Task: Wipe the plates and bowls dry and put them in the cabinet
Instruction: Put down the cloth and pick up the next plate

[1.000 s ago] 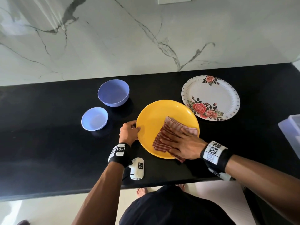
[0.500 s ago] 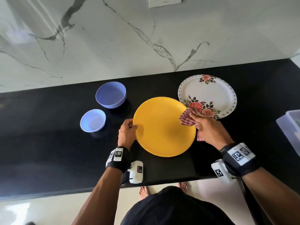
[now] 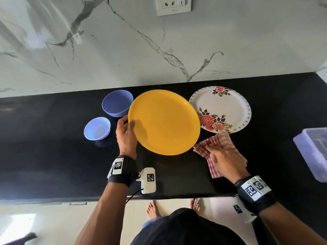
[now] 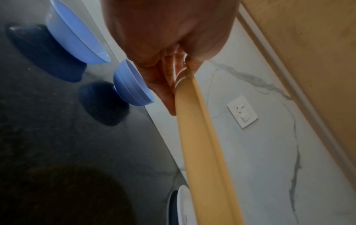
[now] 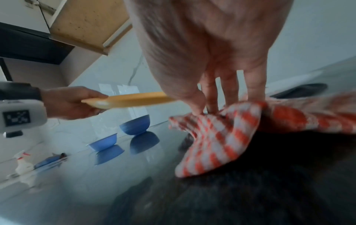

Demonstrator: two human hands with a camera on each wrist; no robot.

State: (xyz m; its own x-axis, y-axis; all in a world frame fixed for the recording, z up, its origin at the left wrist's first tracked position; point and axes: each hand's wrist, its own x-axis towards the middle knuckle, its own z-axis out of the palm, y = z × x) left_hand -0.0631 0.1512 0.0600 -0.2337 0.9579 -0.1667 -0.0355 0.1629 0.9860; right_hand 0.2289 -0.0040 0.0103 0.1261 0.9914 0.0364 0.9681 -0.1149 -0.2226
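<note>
My left hand [image 3: 126, 131] grips the left rim of the yellow plate [image 3: 164, 121], thumb on top, and holds it lifted above the black counter [image 3: 53, 156]; the wrist views show the yellow plate [image 4: 200, 144] [image 5: 127, 99] edge-on in the air. My right hand [image 3: 223, 156] lies with straight fingers on the red checked cloth [image 3: 219, 144] [image 5: 217, 137], which rests on the counter right of the plate. The floral plate [image 3: 224, 106] lies at the back right. A larger blue bowl [image 3: 116, 103] and a smaller blue bowl [image 3: 97, 128] stand to the left.
A marble wall [image 3: 123, 50] with a socket [image 3: 173, 5] backs the counter. A translucent plastic box [image 3: 313, 152] sits at the right edge. The underside of a wooden cabinet [image 5: 86, 22] [image 4: 308, 45] hangs overhead. A spray bottle [image 5: 23, 164] stands far left.
The left hand has lifted the yellow plate off the counter. The right hand took the cloth off the plate and laid it on the counter to the right.
</note>
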